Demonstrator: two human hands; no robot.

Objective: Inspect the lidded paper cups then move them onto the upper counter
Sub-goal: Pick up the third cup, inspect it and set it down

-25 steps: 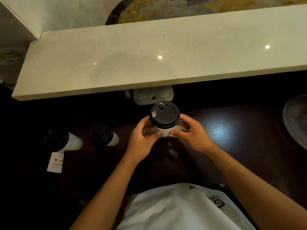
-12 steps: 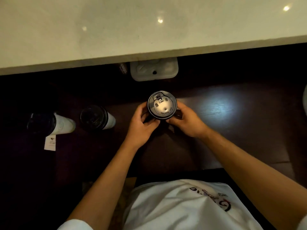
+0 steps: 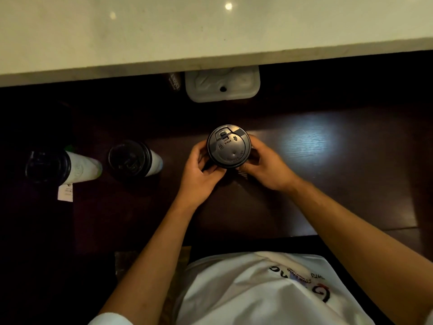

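Currently, two lidded cups wait at far left [image 3: 63, 166] and just beside it [image 3: 134, 159] on the dark table [image 3: 351, 184]. My left hand [image 3: 199, 170] and right hand [image 3: 267, 168] both grip the third cup [image 3: 229, 146], upright, lid facing me. I judge inspection is under way. Next, lift it clear of the overhang onto the upper counter [image 3: 210, 31], keeping it level.

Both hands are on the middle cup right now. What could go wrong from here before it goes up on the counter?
1. The upper counter overhangs the dark lower surface, so a straight lift might knock the held cup on its edge.
2. The left hand and right hand grip below the lid; squeezing may loosen it.
3. Two more cups stand near the left arm.
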